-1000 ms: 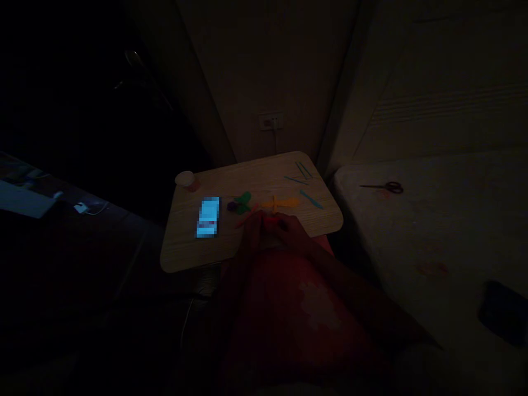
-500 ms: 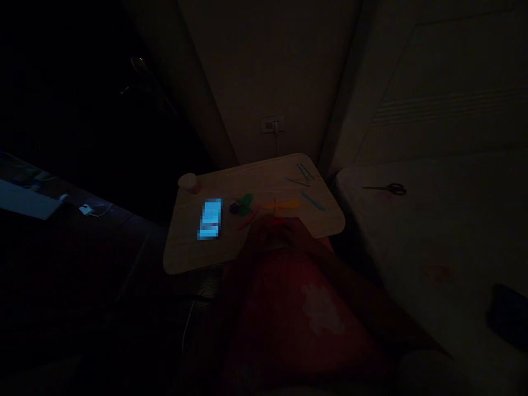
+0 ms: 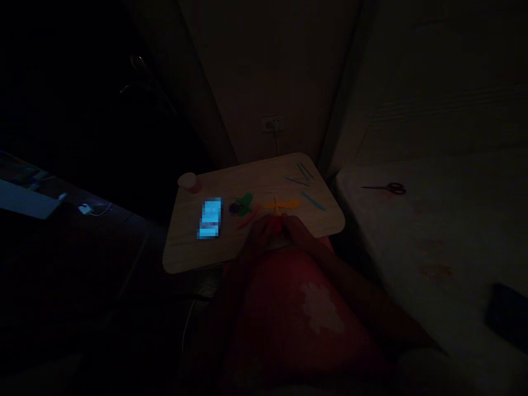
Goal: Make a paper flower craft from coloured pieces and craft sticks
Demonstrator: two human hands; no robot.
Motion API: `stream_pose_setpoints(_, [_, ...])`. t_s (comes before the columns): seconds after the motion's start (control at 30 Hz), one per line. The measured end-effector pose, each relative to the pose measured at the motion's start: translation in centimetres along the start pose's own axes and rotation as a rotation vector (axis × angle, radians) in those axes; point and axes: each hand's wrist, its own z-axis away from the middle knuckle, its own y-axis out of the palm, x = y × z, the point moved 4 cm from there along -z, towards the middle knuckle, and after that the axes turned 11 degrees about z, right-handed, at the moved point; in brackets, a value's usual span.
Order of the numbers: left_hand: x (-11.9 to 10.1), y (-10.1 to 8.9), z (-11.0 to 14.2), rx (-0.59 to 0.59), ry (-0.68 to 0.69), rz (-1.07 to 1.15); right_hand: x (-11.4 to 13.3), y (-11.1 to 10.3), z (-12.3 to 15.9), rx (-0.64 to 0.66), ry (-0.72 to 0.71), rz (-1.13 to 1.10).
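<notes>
In the dim head view, a red lump of what looks like modelling clay (image 3: 276, 224) is held at the near edge of the small table (image 3: 185, 256). My left hand (image 3: 259, 231) closes on it from the left, while my right hand (image 3: 298, 231) grips it from the right with bent fingers. Just beyond the hands lies an orange cross-shaped piece (image 3: 289, 204). A pinkish-red strip (image 3: 247, 218) rests by my left hand, and past it are green leaf-like pieces (image 3: 246, 200) with a dark purple piece (image 3: 235, 208). Darkness hides fine finger detail.
A lit phone (image 3: 210, 218) lies on the table's left, with a tub (image 3: 188, 182) behind it. A blue plastic knife (image 3: 313, 200) and thin blue sticks (image 3: 304, 172) are at the right. Scissors (image 3: 388, 188) lie on the pale surface beyond. A wall socket (image 3: 272, 124) faces me.
My hands were laid over each other, mostly covering the red lump. Now they have drawn apart to its two sides, and the lump shows between them.
</notes>
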Motion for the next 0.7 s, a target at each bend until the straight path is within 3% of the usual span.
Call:
stream_pose_setpoints(0.2, [0.3, -0.4, 0.1, -0.058, 0.026, 0.005, 0.0, 0.1, -0.5, 0.106, 0.047, -0.178])
stream_pose_setpoints(0.4, [-0.1, -1.2, 0.2, -0.162, 0.032, 0.103, 0.5, -0.2, -0.5, 0.131, 0.031, -0.301])
stream_pose_setpoints(0.7, [-0.6, -1.0, 0.0, -0.070, 0.015, 0.204, 0.7, -0.5, -0.2, 0.083, 0.051, -0.207])
